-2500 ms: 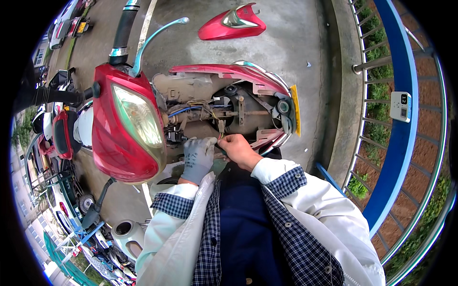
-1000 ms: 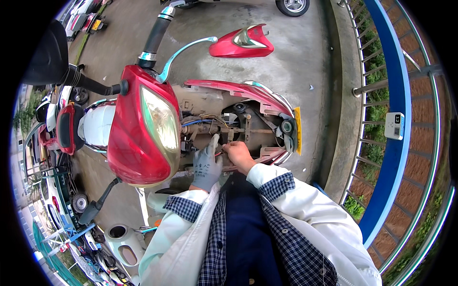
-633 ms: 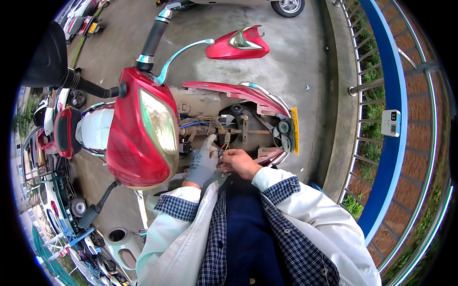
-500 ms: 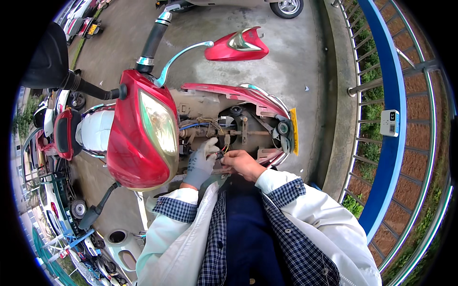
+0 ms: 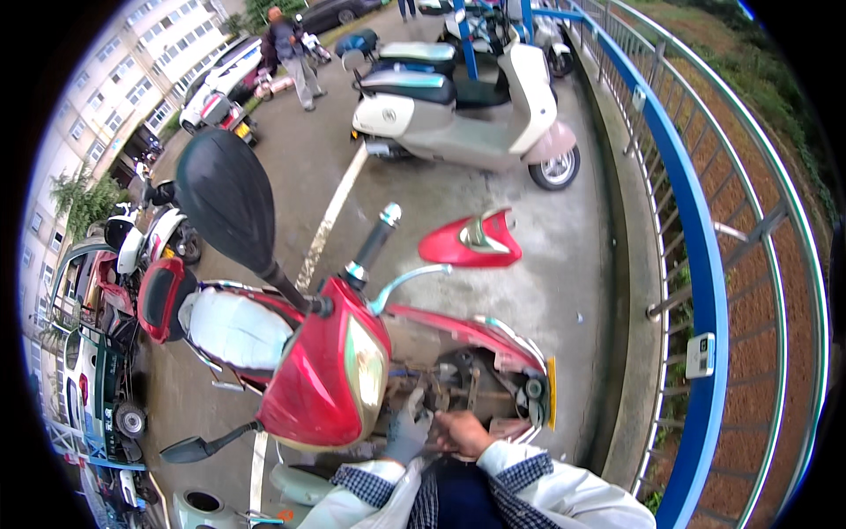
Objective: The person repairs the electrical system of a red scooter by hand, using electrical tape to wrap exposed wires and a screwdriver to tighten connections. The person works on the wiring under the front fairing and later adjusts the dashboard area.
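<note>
My left hand (image 5: 409, 432), in a grey glove, is closed at the opened front of a red scooter (image 5: 304, 388). Beside it my bare right hand (image 5: 464, 434) has its fingers pinched together. Between them is a small dark wire connector, which shows more plainly in the earlier head view and is smeared now. Behind my hands the exposed front cavity (image 5: 474, 385) shows wires and metal parts. A loose red front panel (image 5: 458, 249) lies on the ground beyond the scooter.
Beyond the panel a cream scooter (image 5: 441, 123) is parked. A blue-topped metal railing (image 5: 683, 220) and concrete kerb (image 5: 636, 335) run along the right. The red scooter's black mirror (image 5: 227, 198) sticks up at left. A person (image 5: 286, 53) stands in the far left background.
My view has tilted up, bringing the parked scooters, buildings and a person into sight. The red scooter and both hands now sit lower in the picture. My hands remain close together.
</note>
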`<state>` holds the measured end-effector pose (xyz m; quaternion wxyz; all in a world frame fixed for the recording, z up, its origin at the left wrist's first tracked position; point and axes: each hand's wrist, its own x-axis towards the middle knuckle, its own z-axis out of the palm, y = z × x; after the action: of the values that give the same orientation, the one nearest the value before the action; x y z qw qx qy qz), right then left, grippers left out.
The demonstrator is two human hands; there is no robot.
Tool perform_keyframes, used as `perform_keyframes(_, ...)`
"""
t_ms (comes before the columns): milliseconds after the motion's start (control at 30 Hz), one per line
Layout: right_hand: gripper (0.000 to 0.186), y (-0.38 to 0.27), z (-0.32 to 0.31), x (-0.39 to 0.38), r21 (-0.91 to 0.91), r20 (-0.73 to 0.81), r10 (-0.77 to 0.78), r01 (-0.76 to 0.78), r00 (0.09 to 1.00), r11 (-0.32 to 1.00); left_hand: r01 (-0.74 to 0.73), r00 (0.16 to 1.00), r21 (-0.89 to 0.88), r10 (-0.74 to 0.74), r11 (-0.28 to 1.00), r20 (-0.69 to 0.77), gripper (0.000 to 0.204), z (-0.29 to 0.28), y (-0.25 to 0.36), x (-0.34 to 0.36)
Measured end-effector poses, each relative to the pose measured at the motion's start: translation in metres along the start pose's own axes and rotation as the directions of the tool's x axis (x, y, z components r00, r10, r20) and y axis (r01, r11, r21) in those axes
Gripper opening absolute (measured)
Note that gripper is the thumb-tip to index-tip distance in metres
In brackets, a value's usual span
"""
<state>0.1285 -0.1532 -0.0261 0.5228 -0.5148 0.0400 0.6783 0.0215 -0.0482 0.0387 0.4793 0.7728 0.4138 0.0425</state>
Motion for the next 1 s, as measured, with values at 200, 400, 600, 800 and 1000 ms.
perform_keyframes(200, 0.027, 0.007, 0.019, 0.023, -0.01, -0.133, -0.067, 0.067, 0.989, 0.998, -0.053, 0.987, 0.327, 0.098, 0.943, -0.124, 0.052, 0.007, -0.019, 0.001)
perform_keyframes(400, 0.021, 0.044, 0.008, 0.061, -0.344, -0.308, -0.463, 0.356, 0.831, 0.869, -0.072, 0.991, 0.395, 0.109, 0.916, -0.072, 0.052, 0.027, -0.081, 0.036)
perform_keyframes(600, 0.036, 0.007, 0.023, 0.003, 0.31, -0.012, -0.119, 0.117, 0.993, 0.943, 0.287, 0.949, -0.208, -0.247, 0.935, 0.197, 0.051, 0.01, -0.072, 0.052)
perform_keyframes(800, 0.056, 0.006, 0.013, 0.005, 0.405, 0.278, -0.09, -0.032, 0.956, 0.914, 0.192, 0.981, -0.069, -0.19, 0.979, 0.033, 0.066, 0.01, -0.077, 0.051)
perform_keyframes(1000, 0.061, 0.006, 0.024, -0.003, 0.339, 0.223, -0.095, 0.014, 0.97, 0.941, 0.132, 0.991, -0.08, -0.133, 0.988, -0.009, 0.078, 0.002, -0.096, 0.045)
